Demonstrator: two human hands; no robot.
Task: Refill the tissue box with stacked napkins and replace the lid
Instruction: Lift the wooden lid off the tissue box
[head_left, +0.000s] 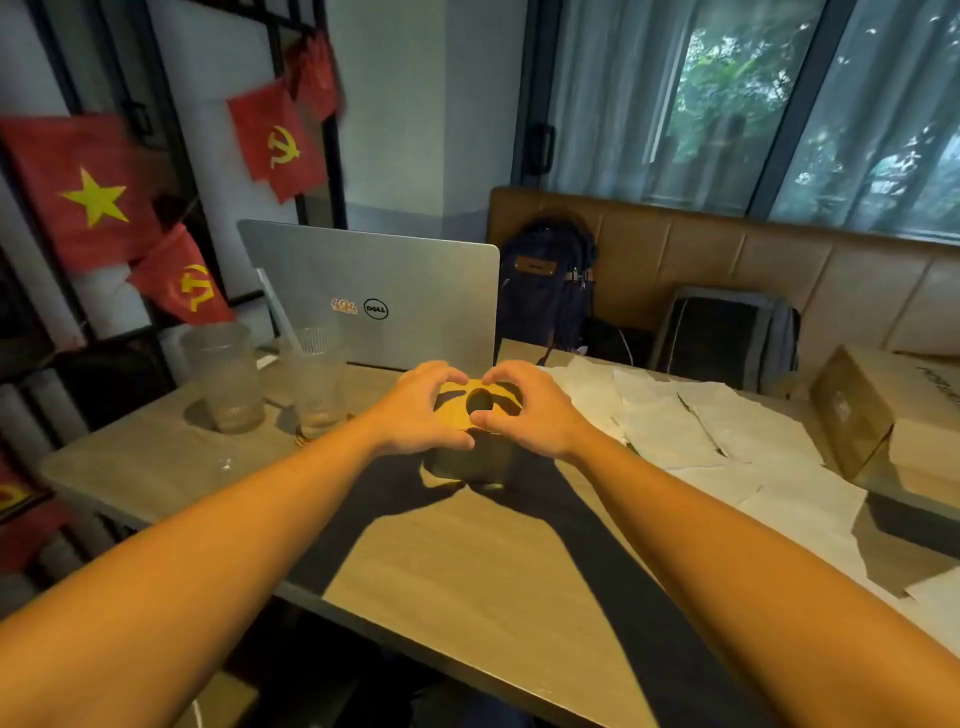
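Head view. The left hand (415, 410) and right hand (530, 410) flank the wooden lid (456, 415), fingers curled over its far edge and thumbs on its near edge, so that both grip it from opposite sides. The lid, pierced by a round central hole, lies atop the dark tissue box (470, 462) at mid-worktop (467, 571). Loose napkins (670, 431) lie spread to the right.
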